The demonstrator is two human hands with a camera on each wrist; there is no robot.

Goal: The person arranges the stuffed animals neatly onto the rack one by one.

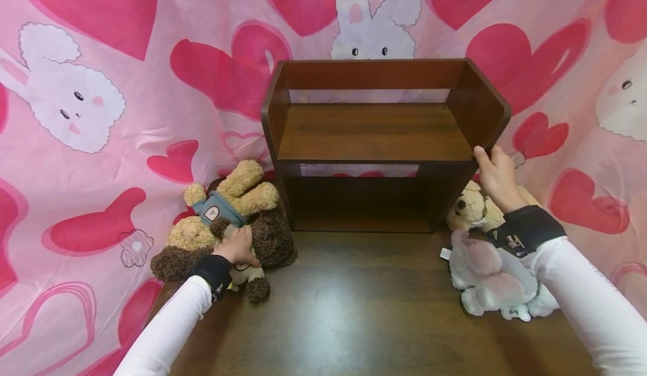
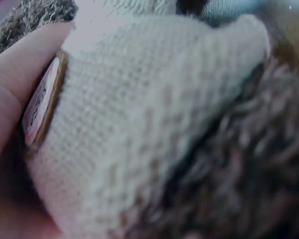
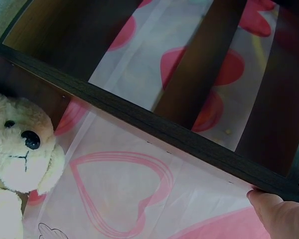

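Observation:
My left hand (image 1: 236, 247) grips a dark brown teddy bear (image 1: 273, 238) round its body, at the left of the table. In the left wrist view the bear's cream knit sweater (image 2: 134, 99) fills the picture, with a round patch (image 2: 44, 102) beside my hand. My right hand (image 1: 499, 180) holds the front edge of the right side panel of a brown wooden two-tier shelf (image 1: 374, 131). The right wrist view has this hand (image 3: 281, 214) at the end of the panel's dark edge (image 3: 159, 127). Both shelf tiers hold nothing.
A tan teddy bear in a blue top (image 1: 222, 207) lies behind my left hand. Under my right arm are a cream plush dog (image 1: 467, 207) and a grey-pink plush toy (image 1: 492, 277). Pink heart-print cloth (image 1: 212, 84) hangs round the brown table (image 1: 354, 303).

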